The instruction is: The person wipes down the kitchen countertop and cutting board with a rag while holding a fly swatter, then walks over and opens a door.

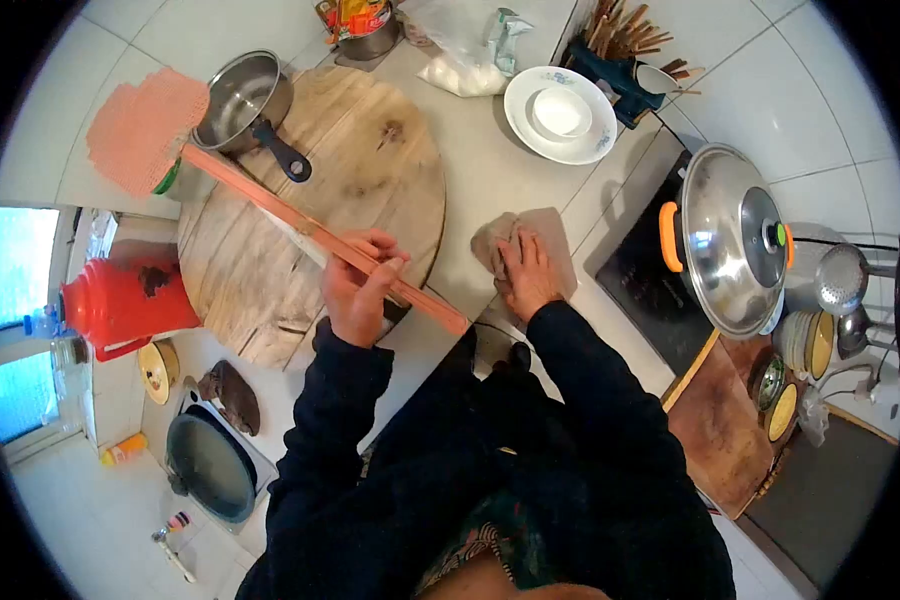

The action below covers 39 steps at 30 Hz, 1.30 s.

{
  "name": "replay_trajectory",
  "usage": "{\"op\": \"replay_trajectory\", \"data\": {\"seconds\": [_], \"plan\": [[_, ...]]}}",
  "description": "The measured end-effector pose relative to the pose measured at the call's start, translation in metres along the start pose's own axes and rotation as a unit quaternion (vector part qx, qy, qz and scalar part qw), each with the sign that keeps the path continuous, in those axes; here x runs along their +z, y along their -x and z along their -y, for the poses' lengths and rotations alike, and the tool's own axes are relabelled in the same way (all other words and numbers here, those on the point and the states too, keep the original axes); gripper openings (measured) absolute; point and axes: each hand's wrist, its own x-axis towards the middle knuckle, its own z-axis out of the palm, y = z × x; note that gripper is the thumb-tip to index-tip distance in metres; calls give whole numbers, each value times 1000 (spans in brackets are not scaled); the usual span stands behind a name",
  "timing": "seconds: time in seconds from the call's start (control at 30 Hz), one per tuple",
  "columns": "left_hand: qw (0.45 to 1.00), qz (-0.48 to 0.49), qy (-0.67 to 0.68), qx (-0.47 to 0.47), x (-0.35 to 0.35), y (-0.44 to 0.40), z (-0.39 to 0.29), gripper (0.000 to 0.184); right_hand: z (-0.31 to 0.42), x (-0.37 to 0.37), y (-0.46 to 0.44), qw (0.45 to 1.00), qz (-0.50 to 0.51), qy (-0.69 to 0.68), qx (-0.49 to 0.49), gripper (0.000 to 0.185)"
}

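My left hand [362,290] is closed round the handle of a pink fly swatter [260,197]. The swatter lies slantwise above a round wooden board [370,150], its mesh head at the upper left beside a steel pan [245,95]. On the light countertop [460,150], my right hand [530,270] presses down on a grey-brown cloth [555,235]. Part of the cloth is bunched under the fingers and part lies flat to the right. Above the cloth stands a white plate [595,125] with a small white bowl [560,112] in it.
A lidded steel wok [725,240] with orange handles sits on a black cooktop [635,290] at the right. At the left are a red thermos [130,303] and a sink basin [210,470]. Chopsticks [620,40] and a plastic bag [460,75] are at the back.
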Motion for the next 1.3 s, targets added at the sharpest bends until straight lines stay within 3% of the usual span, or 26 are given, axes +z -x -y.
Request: {"op": "replay_trajectory", "data": {"seconds": [0.13, 0.23, 0.37, 0.47, 0.57, 0.6, 0.67, 0.8, 0.9, 0.93, 1.03, 1.1, 1.13, 1.23, 1.3], "plan": [[999, 29, -30, -3, -3, -5, 1, 18, -10, 6, -39, 994, 1, -101, -46, 57], [997, 51, -63, 16, -5, -5, 4, 17, 0, -2, -78, 970, -47, -237, -25, 52], [992, 68, -82, 62, -8, -5, 11, 18, 29, -26, -141, 980, -144, -134, -34, 56], [994, 33, -98, 37, -3, -7, 1, 16, 30, -20, -185, 988, -142, -55, -26, 60], [985, 53, -129, 100, -8, -9, 13, 14, 19, 5, -215, 993, -102, 39, 45, 64], [987, 44, -113, 101, -7, -10, 11, 14, 13, 12, -219, 993, -58, 16, 101, 67], [989, 47, -101, 95, -6, -8, 10, 17, 8, 21, -224, 991, -81, 16, 104, 66], [985, 56, -130, 102, -5, -7, 11, 19, -1, 30, -223, 995, -68, 20, 68, 63], [990, 15, -102, 91, -3, -3, 16, 16, 24, -3, -205, 999, 21, -4, -42, 56], [990, 13, -107, 92, -2, -3, 18, 17, 22, 14, -197, 998, -5, 24, -58, 54], [989, 10, -114, 93, 0, -2, 18, 18, 42, 5, -166, 987, 67, -143, 44, 54], [991, 14, -103, 86, 2, -2, 16, 19, 20, 52, -142, 986, -101, -33, -132, 55], [989, 24, -116, 87, -4, 1, 30, 20, 19, 46, -126, 982, -97, -57, -152, 50], [990, 27, -123, 66, 0, 1, 21, 18, 29, 23, -81, 992, -8, -76, -105, 44], [990, 12, -125, 71, 3, 2, 22, 18, 17, 46, -59, 967, 29, -254, -18, 38]]}}
